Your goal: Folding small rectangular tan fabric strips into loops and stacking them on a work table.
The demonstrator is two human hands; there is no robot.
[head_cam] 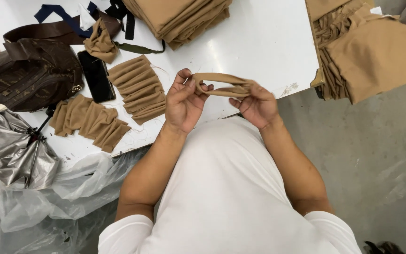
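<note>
Head view: looking down on a person in a white shirt standing at the edge of a white worktable [259,42].
Left hand: the left hand [184,101] is raised above the table edge, fingers curled and pinching one end of a tan fabric strip [222,84] between thumb and fingertips.
Right hand: the right hand [258,106] grasps the other end of the strip, its fingers closed around the bunched cloth.
Fabric strip: a narrow tan band, folded into a flattened loop, stretched between the two hands in the air just above the near table edge, in front of the person's chest.
Folded pieces, centre: a row of pleated tan pieces [139,88] lies on the table just beside the left hand.
Folded pieces, left: a second overlapping group of tan pieces [90,121] lies farther left, near the table edge.
Phone: a black phone [96,75] lies flat between the two groups.
Bag: a dark brown handbag [29,75] sits at the left end of the table, touching the phone's edge or just beside it.
Fabric stack: a thick stack of tan cloth [179,16] lies at the far side of the table.
Right pile: more tan cloth [377,51] is heaped beyond the table's right end.
Lower left: a folded silver umbrella [19,155] and clear plastic sheeting [71,188] lie below the table edge.
</note>
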